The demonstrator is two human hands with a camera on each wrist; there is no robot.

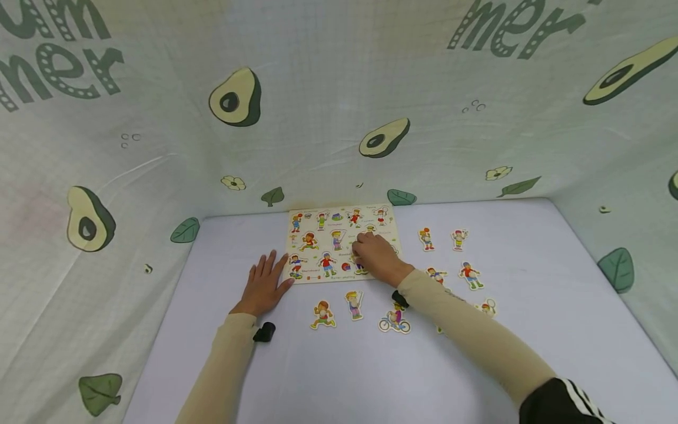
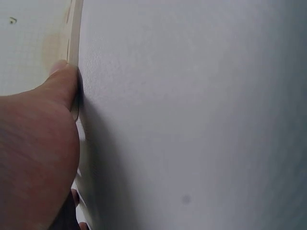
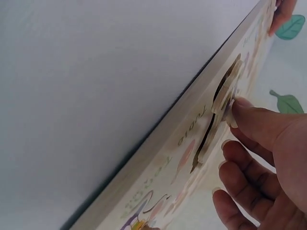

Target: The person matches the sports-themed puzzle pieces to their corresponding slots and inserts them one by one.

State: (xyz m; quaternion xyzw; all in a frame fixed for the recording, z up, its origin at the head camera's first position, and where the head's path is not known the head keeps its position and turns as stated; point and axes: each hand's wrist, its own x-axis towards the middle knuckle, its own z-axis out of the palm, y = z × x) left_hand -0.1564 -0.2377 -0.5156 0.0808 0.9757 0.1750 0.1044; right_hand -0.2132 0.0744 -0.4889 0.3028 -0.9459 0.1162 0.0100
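Observation:
A wooden puzzle board (image 1: 318, 228) printed with sports figures lies at the far side of the table. My right hand (image 1: 375, 254) is over its right half. In the right wrist view, the thumb and index finger pinch a figure-shaped puzzle piece (image 3: 223, 98) by its top. That piece stands slightly proud of a dark-edged cutout near the word "Table", and its picture is mostly hidden. Beside the board's left edge, my left hand (image 1: 263, 285) rests with fingers spread. Its thumb (image 2: 62, 81) touches the board's edge in the left wrist view.
Loose figure pieces lie around the board: a runner (image 1: 322, 315), a batter (image 1: 354, 305) and a cyclist (image 1: 394, 318) in front, a skater (image 1: 470, 275) and several others to the right. The right forearm partly covers some. An avocado-print cloth (image 1: 318, 171) rises behind the table.

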